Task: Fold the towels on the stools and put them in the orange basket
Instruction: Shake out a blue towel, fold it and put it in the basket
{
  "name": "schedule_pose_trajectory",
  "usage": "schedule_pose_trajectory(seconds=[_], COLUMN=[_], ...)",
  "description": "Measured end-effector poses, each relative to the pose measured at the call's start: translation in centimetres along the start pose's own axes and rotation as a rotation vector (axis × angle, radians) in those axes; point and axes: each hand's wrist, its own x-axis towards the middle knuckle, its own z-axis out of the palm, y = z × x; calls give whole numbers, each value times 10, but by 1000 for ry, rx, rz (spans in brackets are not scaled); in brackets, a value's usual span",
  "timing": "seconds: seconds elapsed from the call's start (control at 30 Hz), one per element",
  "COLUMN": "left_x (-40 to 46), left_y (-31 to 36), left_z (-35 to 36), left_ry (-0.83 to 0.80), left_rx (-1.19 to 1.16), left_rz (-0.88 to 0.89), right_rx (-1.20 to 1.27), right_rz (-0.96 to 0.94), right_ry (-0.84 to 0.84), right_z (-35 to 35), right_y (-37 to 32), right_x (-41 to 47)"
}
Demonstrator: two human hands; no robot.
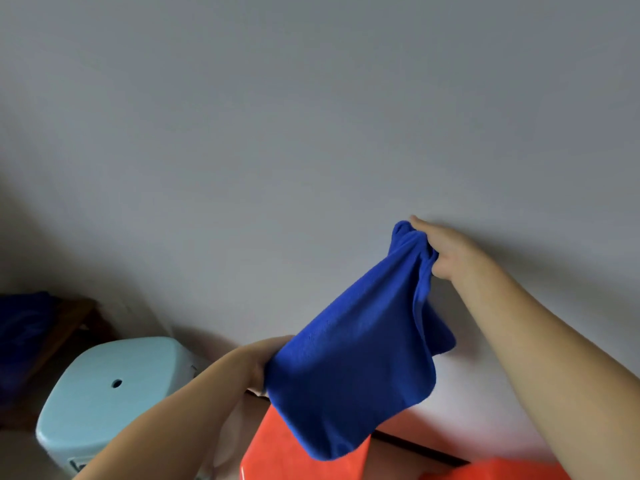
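Note:
A blue towel (360, 348) hangs in the air in front of the grey wall, stretched between both hands. My right hand (446, 251) pinches its bunched upper corner, raised high. Lower down, my left hand (263, 358) grips the towel's left edge, its fingers hidden behind the cloth. Below the towel's hanging fold is an orange surface (277, 448); I cannot tell whether it is a stool or the basket. Another orange piece (491, 471) shows at the bottom right.
A light blue plastic stool (104, 393) with a hole in its seat stands at the lower left. Behind it, a dark wooden stool (74, 317) carries more blue cloth (24, 327). The plain grey wall (311, 133) fills the upper view.

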Motion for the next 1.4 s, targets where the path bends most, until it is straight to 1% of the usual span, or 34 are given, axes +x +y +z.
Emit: schedule_pose_trajectory(seconds=[0.07,0.1,0.17,0.23,0.27,0.33,0.37,0.4,0.47,0.53,0.57,0.6,0.67,0.73,0.8,0.9,1.03,1.1,1.13,1.2,1.3,1.4], left_x=[-8,-11,-15,-17,-18,-22,-25,-27,-29,-30,-31,-32,-39,-45,-54,-67,-83,-93,-97,-105,-113,-118], left_y=[0,0,-1,1,3,8,11,13,18,22,25,27,33,42,52,68,87,98,102,109,112,108], left_z=[2,0,-11,-26,-32,-40,-41,-42,-42,-42,-42,-43,-46,-51,-53,-50,-45,-44,-45,-46,-50,-56], left_ry=[-21,1,71,191,242,313,327,325,314,287,276,260,213,153,87,51,70,132,191,362,648,996], left_rx=[124,146,131,17,-66,-130,-145,-183,-339,-504,-584,-658,-785,-849,-892,-923,-906,-914,-911,-846,-604,-254], left_rz=[-9,-11,8,45,62,105,130,154,241,377,450,521,651,765,855,903,952,981,1003,1061,1160,1200], right_rx=[-68,-161,-385,-695,-893,-1238,-1319,-1339,-1316,-1180,-1029,-824,-405,-162,0,150,107,4,-64,-170,-227,-324], right_rz=[-22,-45,-112,-205,-248,-297,-313,-330,-366,-337,-286,-213,-22,80,99,90,62,51,41,-14,-97,-210], right_ry=[-110,-155,-168,-83,-13,138,215,282,369,384,364,323,217,142,107,9,-61,-45,-20,59,160,249], right_z=[-1,-2,-4,-8,-10,-13,-14,-17,-21,-25,-28,-30,-32,-34,-34,-32,-33,-34,-34,-32,-29,-24], right_y=[-4,-6,-7,-3,0,10,16,21,28,30,29,28,27,27,27,24,29,36,39,46,50,50], right_x=[-5,-5,-6,-3,-2,6,9,14,23,29,31,31,29,26,25,22,23,24,25,29,38,39])
